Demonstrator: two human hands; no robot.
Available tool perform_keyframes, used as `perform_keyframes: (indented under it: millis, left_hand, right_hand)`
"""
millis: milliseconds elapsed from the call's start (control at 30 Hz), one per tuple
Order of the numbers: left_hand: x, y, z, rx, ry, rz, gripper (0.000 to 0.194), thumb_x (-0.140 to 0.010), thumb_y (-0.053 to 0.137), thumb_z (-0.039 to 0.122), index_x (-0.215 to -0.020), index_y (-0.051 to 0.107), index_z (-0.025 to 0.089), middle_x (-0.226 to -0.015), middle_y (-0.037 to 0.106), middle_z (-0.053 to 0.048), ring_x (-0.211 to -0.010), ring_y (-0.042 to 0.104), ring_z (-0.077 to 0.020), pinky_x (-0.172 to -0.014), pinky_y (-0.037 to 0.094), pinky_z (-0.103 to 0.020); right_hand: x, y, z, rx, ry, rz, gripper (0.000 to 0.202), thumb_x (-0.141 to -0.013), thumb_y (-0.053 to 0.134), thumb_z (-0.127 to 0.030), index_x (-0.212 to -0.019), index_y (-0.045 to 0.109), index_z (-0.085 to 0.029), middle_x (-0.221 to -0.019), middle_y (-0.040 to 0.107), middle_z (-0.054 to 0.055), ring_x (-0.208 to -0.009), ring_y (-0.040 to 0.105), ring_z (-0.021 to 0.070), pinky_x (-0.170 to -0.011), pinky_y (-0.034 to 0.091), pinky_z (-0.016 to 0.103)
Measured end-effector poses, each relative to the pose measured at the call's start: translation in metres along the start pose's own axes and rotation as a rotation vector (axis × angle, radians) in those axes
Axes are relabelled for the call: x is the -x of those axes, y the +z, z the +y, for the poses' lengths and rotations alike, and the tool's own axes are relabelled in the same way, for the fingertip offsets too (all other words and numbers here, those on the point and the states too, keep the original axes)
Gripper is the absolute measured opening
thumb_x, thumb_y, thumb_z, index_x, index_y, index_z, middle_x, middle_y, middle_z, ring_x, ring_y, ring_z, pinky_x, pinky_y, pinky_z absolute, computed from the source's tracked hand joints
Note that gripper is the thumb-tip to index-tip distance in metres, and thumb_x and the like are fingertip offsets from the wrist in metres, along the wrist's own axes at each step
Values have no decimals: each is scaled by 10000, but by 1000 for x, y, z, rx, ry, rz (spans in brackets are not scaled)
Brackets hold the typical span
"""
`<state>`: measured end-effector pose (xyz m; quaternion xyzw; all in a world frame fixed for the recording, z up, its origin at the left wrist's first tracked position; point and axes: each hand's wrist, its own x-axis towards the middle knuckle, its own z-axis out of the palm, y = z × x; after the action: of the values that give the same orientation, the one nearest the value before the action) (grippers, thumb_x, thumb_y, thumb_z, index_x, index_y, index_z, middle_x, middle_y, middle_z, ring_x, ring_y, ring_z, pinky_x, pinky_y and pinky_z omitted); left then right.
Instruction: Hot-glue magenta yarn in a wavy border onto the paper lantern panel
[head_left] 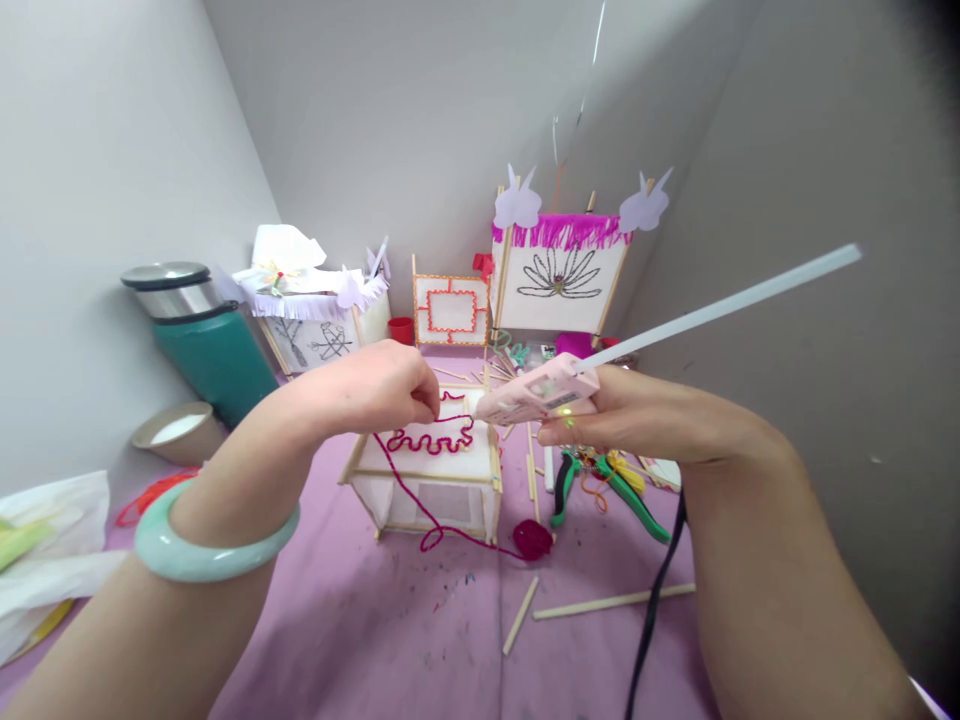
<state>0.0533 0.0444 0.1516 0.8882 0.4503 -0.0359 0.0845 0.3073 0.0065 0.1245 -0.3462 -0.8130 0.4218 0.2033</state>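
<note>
My right hand (637, 412) is closed around a pale pink hot glue gun (536, 390), from whose back a long translucent glue stick (720, 310) sticks out. The gun's nozzle points left, over a lantern frame (420, 480) of thin wooden sticks and white panels. Wavy crimson yarn (427, 445) lies on the top panel. My left hand (382, 390) is pinched on the crimson yarn above that panel, its fingertips partly hidden. From there the strand hangs down the front and loops across the table to a small yarn ball (532, 540).
Green-handled pliers (630, 500) lie at right, near loose wooden sticks (615, 603) and the gun's black cord (656, 610). A teal bottle (214, 350) and a paper cup (178, 430) stand at left. Behind are decorated lanterns (559, 285) and an orange-trimmed panel (451, 312).
</note>
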Motion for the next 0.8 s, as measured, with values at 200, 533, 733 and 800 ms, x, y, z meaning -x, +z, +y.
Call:
perform_keyframes:
  millis: [200, 533, 733, 800]
  left_hand:
    - [0, 1, -2, 5, -3, 4, 221, -747, 535, 238, -807, 747, 248, -802, 732, 14, -695, 615, -133, -609, 416, -235]
    - [1, 1, -3, -8, -7, -7, 232, -751, 531, 233, -819, 751, 263, -810, 737, 27, -707, 627, -133, -620, 419, -235]
    - [2, 2, -4, -4, 9, -7, 245, -752, 523, 230, -822, 753, 274, -815, 741, 41, -711, 633, -123, -613, 415, -225]
    - [2, 2, -4, -13, 7, -4, 245, -745, 522, 221, -810, 753, 269, -814, 743, 41, -711, 636, -123, -617, 414, -223]
  right_hand:
    - [-3, 1, 1, 18, -11, -35, 411, -874, 587, -249, -1281, 581, -312, -1346, 574, -20, -1266, 497, 209, -1061, 412, 352]
    - [-3, 0, 2, 58, 26, -22, 411, -859, 598, -265, -1266, 596, -324, -1334, 587, -28, -1256, 510, 223, -1048, 426, 353]
    - [0, -1, 1, 105, 84, 29, 422, -854, 614, -323, -1275, 590, -323, -1341, 582, -12, -1252, 511, 250, -1050, 428, 385]
    - [1, -1, -1, 99, 80, 27, 407, -858, 609, -315, -1265, 597, -319, -1343, 581, -14, -1256, 507, 246, -1058, 420, 380]
